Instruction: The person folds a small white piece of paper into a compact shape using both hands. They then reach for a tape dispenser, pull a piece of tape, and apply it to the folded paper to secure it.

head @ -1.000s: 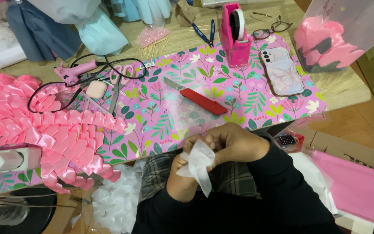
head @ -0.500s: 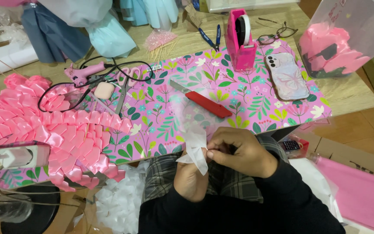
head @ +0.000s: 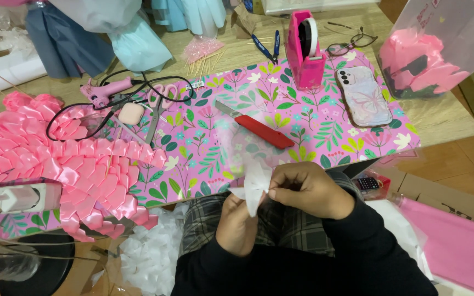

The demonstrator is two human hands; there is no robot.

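My left hand (head: 241, 226) and my right hand (head: 308, 189) meet over my lap, both pinching a piece of folded white ribbon (head: 254, 183). The ribbon stands up between my fingertips, and a clear film strip rises from it toward the table. Just beyond my hands, a red box cutter (head: 260, 130) lies on the pink floral mat (head: 314, 123). Pink folded ribbon pieces (head: 78, 164) cover the mat's left part.
A pink glue gun (head: 104, 92) with black cord, scissors (head: 157, 109), pink tape dispenser (head: 304, 50), phone (head: 363, 96), glasses (head: 349, 43) and blue pliers (head: 267, 48) lie on the table. White ribbon pieces (head: 149, 252) pile at my left knee. A power strip (head: 17, 197) sits left.
My hands have shifted slightly and reworked the white ribbon; it now stands upright between my fingertips instead of hanging down from them. The view has tilted a little.
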